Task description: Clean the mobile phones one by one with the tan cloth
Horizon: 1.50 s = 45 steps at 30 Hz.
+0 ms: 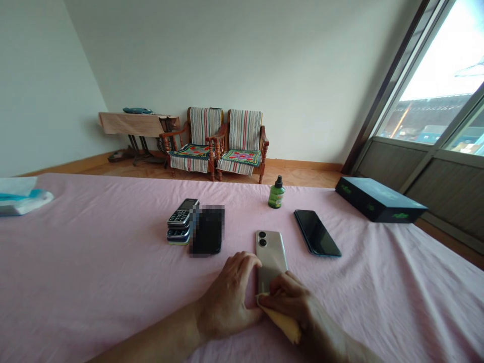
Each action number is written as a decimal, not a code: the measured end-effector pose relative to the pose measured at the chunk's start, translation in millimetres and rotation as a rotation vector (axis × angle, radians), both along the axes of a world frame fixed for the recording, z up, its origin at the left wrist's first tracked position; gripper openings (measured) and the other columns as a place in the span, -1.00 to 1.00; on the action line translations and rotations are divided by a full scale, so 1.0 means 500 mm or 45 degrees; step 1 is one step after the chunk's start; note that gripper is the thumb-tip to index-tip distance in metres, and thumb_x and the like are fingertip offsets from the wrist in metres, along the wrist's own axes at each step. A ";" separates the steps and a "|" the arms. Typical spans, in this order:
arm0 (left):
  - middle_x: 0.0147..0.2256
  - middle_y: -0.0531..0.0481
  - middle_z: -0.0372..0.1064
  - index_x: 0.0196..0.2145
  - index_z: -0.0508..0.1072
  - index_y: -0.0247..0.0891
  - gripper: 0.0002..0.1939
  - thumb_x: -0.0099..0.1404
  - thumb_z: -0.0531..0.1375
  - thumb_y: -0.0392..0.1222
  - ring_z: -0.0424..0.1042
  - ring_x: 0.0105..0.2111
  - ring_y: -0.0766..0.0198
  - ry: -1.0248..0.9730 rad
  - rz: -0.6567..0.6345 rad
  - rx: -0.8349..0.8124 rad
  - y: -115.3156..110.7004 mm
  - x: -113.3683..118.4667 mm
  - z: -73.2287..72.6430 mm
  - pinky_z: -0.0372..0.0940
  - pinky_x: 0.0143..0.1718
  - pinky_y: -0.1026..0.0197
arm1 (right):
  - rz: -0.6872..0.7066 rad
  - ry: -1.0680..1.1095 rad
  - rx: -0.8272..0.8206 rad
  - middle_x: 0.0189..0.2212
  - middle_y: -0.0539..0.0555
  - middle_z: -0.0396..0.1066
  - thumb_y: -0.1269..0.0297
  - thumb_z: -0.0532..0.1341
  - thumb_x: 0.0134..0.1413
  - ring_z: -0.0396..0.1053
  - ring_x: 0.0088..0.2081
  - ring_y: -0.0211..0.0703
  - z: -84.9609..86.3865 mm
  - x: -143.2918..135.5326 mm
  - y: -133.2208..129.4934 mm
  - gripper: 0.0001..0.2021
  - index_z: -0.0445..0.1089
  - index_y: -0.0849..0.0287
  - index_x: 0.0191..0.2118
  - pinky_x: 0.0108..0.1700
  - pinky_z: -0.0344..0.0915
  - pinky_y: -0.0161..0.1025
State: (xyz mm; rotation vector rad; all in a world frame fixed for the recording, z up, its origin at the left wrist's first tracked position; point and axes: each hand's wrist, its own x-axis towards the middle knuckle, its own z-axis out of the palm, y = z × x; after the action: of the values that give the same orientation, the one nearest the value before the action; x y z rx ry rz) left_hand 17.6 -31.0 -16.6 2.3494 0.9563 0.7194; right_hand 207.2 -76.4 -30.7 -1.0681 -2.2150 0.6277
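Observation:
A gold-beige smartphone lies back side up on the pink sheet, its two round camera lenses at the far end. My left hand steadies it, fingertips against its left edge and the thumb near its lower end. My right hand is closed on a yellow cloth, pressed to the lower part of the phone's back. The phone's near end is hidden by my fingers and the cloth.
On the pink sheet lie stacked keypad phones, a black phone partly blurred, and a dark smartphone. A green spray bottle stands beyond. A black box sits at right, a tissue pack at far left.

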 end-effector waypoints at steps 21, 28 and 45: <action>0.04 -0.11 0.26 -0.11 0.40 -0.26 -0.48 -0.03 0.45 -0.20 0.22 0.05 0.04 0.133 -0.024 -0.018 0.001 -0.003 0.011 0.14 0.12 0.03 | -0.381 -0.103 0.225 -0.34 0.10 0.31 0.61 0.18 0.00 0.26 -0.23 -0.11 -0.001 -0.003 0.145 -0.76 0.53 0.16 -0.32 -0.24 0.24 -0.26; 0.02 -0.15 0.27 -0.12 0.41 -0.27 -0.49 -0.02 0.44 -0.14 0.24 0.03 0.01 0.146 -0.030 0.010 0.002 -0.005 0.005 0.18 0.09 -0.02 | -0.532 -0.206 0.234 -0.37 0.10 0.31 0.59 0.15 0.02 0.25 -0.26 -0.12 -0.004 0.013 0.175 -0.75 0.53 0.17 -0.32 -0.23 0.20 -0.25; 0.00 -0.14 0.30 -0.15 0.42 -0.26 -0.51 -0.03 0.45 -0.15 0.28 -0.01 0.02 0.120 -0.038 0.044 0.004 -0.004 0.007 0.21 0.06 -0.01 | -0.608 -0.245 0.227 -0.38 0.08 0.27 0.61 0.13 -0.02 0.22 -0.29 -0.15 -0.014 -0.002 0.187 -0.79 0.44 0.18 -0.43 -0.29 0.12 -0.28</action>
State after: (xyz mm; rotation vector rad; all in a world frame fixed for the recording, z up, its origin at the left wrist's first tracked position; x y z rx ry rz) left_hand 15.5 -28.9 -13.0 2.4416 0.9535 0.6229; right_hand 206.0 17.1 -37.5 -1.5403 -2.0112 0.1217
